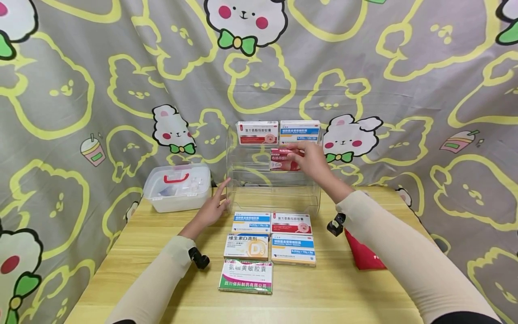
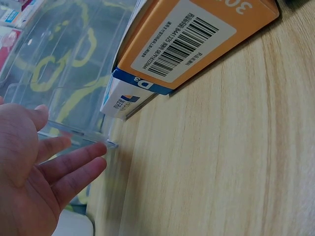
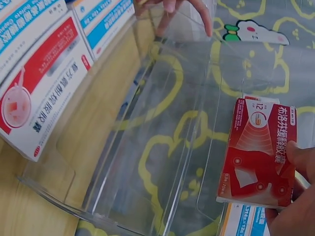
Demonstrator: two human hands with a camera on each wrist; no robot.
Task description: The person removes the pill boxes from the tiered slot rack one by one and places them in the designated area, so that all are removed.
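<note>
A gray fabric curtain, softly creased and printed with yellow animal outlines and white rabbits, hangs behind a pale, wood-grained tabletop. On it stands one clear plastic rack, smooth and see-through, with stepped tiers.

Eight flat, rectangular cardboard boxes are in view: three blue-and-white, two red-and-white, and one each of red, orange-and-white, and green-and-magenta.

The rack's top tier carries two: a red-and-white box at left, a blue-and-white box at right. Below the latter, at the rack's second tier, is the red box. The right hand has its grip clamped on this box, thumb and fingers at its right end; whether the box rests on the tier cannot be told.

The left hand is at the rack's left side, its grip empty, fingers extended and apart.

Five boxes lie in front of the rack: two in the nearest row, then two, one of them the orange-and-white box, then the green-and-magenta box farthest from it.

Left of the rack sits one translucent plastic case with a red handle. Right of it, a red item is partly hidden by a beige sleeve.
</note>
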